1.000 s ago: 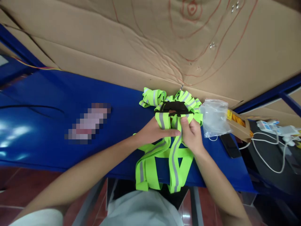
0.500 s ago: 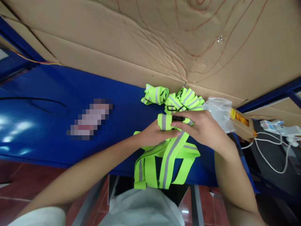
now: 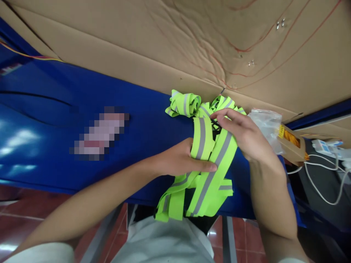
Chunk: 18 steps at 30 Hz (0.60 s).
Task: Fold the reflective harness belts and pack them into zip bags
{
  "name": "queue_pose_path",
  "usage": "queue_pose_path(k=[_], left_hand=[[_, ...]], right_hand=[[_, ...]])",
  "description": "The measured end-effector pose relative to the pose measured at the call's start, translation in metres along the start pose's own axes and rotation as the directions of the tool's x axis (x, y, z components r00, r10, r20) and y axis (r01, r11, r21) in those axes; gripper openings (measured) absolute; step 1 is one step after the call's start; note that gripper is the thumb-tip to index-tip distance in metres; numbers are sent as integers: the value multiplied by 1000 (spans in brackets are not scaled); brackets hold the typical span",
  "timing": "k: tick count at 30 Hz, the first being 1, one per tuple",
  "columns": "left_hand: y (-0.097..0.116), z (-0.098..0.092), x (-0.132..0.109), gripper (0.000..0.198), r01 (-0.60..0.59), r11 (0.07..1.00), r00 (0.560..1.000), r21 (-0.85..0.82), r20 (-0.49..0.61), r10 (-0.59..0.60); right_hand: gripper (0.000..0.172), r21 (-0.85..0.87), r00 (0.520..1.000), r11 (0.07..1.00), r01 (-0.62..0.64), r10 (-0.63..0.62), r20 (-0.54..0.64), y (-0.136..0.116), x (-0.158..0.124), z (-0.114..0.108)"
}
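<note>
**Under a large brown cardboard sheet [image 3: 164,44], on a glossy blue bench [image 3: 49,146], a neon yellow-green strap vest [image 3: 208,179] with grey reflective stripes is gathered in two hands.**

The vest's loose bands are draped over the bench's near edge, and its bunched end is left against the sheet. The bands are clamped between thumb and fingers of the left hand [image 3: 181,160], apparently to keep them stacked. The right hand [image 3: 246,135] is curved over the upper fold; whether its fingers pinch cannot be told. A crumpled clear plastic bag [image 3: 265,126] and a small brown cardboard box [image 3: 293,149] are set just right of the vest. The box's yellow label cannot be read; only red pen curves are drawn on the sheet.
</note>
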<state>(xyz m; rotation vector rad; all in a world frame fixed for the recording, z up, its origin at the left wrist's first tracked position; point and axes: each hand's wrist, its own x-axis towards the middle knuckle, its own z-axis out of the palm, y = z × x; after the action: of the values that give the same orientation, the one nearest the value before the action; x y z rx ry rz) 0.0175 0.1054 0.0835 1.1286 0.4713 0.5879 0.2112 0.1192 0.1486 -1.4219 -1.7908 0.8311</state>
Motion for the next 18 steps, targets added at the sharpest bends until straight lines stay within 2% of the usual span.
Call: queue_pose_path(k=[2,3,5,7,9,10,11,13,16,18], left_hand=[[-3,-1,2,28,-23,1000,998,5,-59,23],[-4,-2,3,28,-52,998,995,25,-89,54],[-6,-4,5,27,-136,987,983,81,-110,145],[-6,-7,7,27,-218,966,970,137,-83,231],[-7,-9,7,28,-245,954,966,173,-42,255],[-7,-10,7,26,-233,957,970,174,-28,241],[-7,-9,6,24,-209,965,977,161,-17,214],[-7,-8,6,22,-134,988,991,75,-12,136],[-6,-5,5,31,14,986,996,-164,84,0],[-7,-2,4,35,128,950,976,-285,206,-69]], right_hand=[[17,-167,992,979,114,-122,-39,3,-2,1],[18,-244,981,951,189,-196,-4,2,-4,2],[24,-330,946,888,321,-282,161,-2,-11,2],[43,-363,917,858,363,-260,302,-8,-18,3],[70,-391,914,855,340,-202,352,-11,-23,4],[76,-397,909,854,337,-185,373,-12,-24,4],[75,-398,900,851,343,-177,397,-12,-24,5],[59,-401,892,844,357,-181,413,-10,-22,6],[41,-445,940,846,295,-173,295,-7,-17,7],[44,-452,969,859,239,-180,170,-6,-14,7]])
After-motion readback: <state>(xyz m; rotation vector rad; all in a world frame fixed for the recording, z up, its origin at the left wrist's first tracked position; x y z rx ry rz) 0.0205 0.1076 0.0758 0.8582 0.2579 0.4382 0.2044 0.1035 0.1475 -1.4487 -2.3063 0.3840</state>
